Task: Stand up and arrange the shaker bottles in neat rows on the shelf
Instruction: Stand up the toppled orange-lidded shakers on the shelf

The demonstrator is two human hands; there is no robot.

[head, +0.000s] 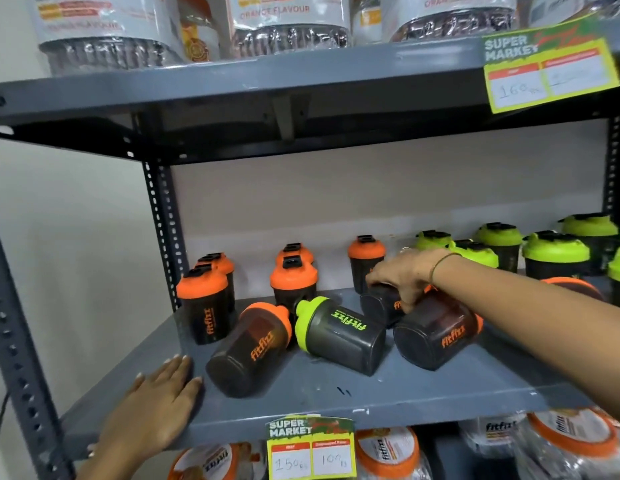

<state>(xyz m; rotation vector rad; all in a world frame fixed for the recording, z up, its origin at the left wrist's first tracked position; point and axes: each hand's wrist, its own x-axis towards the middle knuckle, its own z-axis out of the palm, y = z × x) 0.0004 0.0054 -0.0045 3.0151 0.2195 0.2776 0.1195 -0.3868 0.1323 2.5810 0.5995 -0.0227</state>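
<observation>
On the grey shelf [319, 407] several dark shaker bottles lie on their sides: an orange-lidded one [248, 348], a green-lidded one [339, 329] and another orange-lidded one [440, 332]. My right hand [400, 277] grips a further lying orange-lidded shaker [379, 303] from above. Flat on the shelf's front left rests my left hand [159, 400], fingers spread, holding nothing. Upright orange-lidded shakers [204, 306] stand at the back left, and upright green-lidded shakers [554, 254] at the back right.
A dark perforated upright post [161, 223] bounds the shelf on the left. The shelf above [232, 84] carries wrapped tubs. Yellow price tags hang at the front edge [312, 452] and the upper right [547, 67]. Jars with orange lids [388, 452] fill the shelf below.
</observation>
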